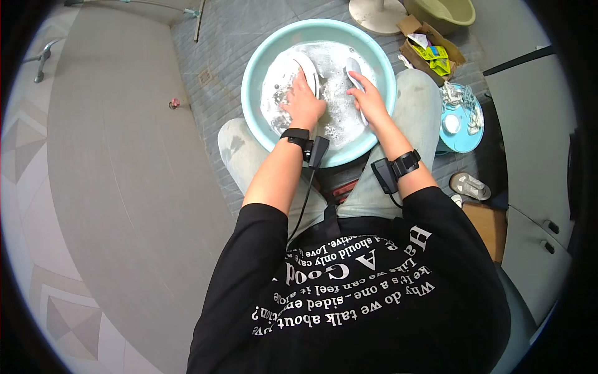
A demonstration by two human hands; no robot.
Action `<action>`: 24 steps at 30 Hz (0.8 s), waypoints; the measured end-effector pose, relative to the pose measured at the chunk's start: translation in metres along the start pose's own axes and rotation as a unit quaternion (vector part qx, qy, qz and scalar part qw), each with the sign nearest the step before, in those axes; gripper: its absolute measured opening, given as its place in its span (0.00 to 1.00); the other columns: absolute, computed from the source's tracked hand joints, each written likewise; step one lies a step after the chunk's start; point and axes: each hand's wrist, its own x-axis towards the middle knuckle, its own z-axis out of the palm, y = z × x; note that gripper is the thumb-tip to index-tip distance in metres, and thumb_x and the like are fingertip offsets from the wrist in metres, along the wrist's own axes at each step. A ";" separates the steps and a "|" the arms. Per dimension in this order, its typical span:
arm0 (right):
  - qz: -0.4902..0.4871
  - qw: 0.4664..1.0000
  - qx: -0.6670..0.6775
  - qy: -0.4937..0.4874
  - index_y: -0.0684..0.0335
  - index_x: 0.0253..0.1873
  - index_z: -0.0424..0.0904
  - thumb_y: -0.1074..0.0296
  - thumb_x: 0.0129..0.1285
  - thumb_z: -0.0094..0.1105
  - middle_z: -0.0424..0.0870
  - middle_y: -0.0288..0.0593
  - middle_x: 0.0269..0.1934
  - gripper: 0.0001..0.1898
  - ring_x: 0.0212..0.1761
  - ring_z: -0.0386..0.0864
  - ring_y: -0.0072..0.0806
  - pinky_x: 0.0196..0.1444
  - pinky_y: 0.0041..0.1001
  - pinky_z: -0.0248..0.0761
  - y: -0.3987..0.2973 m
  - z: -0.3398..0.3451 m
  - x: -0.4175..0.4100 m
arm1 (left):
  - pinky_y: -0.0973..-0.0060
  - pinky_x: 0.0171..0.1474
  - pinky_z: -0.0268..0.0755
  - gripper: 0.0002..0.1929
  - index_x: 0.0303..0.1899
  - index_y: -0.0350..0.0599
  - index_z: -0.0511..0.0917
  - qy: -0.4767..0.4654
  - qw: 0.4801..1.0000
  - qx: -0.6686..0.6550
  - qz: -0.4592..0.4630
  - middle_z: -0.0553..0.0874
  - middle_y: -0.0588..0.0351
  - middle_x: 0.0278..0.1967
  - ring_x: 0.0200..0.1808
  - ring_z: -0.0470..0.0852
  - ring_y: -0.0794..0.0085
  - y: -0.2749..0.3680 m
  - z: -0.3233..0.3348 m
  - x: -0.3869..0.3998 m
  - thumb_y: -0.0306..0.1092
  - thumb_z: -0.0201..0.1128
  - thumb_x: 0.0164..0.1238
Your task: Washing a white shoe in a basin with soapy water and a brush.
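Note:
A round light-blue plastic basin (248, 91) of foamy water rests between the person's knees. In its left half lies a white shoe (307, 70) with a dark line along its edge, partly under suds. My left hand (303, 103) lies on the shoe and foam, its fingers spread. At the right side of the basin, my right hand (369, 98) has its fingers over a long pale grey object (353, 67), perhaps a shoe seen from the sole side. Part of that object is hidden by the fingers. Black devices with cables are strapped to both wrists.
Right of the knee, a light-blue stool (455, 140) bears pale laces and a small white container (451, 123). Beyond are an open cardboard box (455, 53) with packets, an olive basin (441, 14) and a white round base (377, 16). A grey shoe (469, 186) lies near the cabinet (532, 140).

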 end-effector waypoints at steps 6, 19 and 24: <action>0.007 1.000 0.028 0.001 0.55 0.67 0.70 0.75 0.61 0.52 0.82 0.40 0.37 0.27 0.19 0.67 0.16 0.23 0.18 0.63 -0.001 0.000 -0.004 | 0.26 0.57 0.55 0.55 0.75 0.61 0.41 0.005 0.999 0.036 0.026 0.59 0.50 0.71 0.70 0.62 0.47 0.009 0.014 -0.009 0.33 0.71 0.48; 0.000 1.000 0.024 -0.006 0.57 0.68 0.69 0.75 0.62 0.54 0.79 0.37 0.39 0.27 0.22 0.63 0.12 0.25 0.14 0.60 -0.003 0.001 -0.004 | 0.70 0.57 0.73 0.36 0.70 0.43 0.56 -0.286 0.826 -0.485 -0.018 0.75 0.48 0.59 0.55 0.78 0.68 -0.052 -0.044 0.037 0.26 0.58 0.57; 0.005 1.000 0.030 0.002 0.54 0.67 0.71 0.75 0.63 0.51 0.81 0.41 0.38 0.26 0.21 0.66 0.16 0.24 0.18 0.64 -0.001 -0.001 -0.003 | 0.69 0.59 0.72 0.31 0.69 0.44 0.59 -0.292 0.802 -0.520 -0.029 0.76 0.51 0.58 0.57 0.77 0.68 -0.060 -0.039 0.035 0.27 0.57 0.64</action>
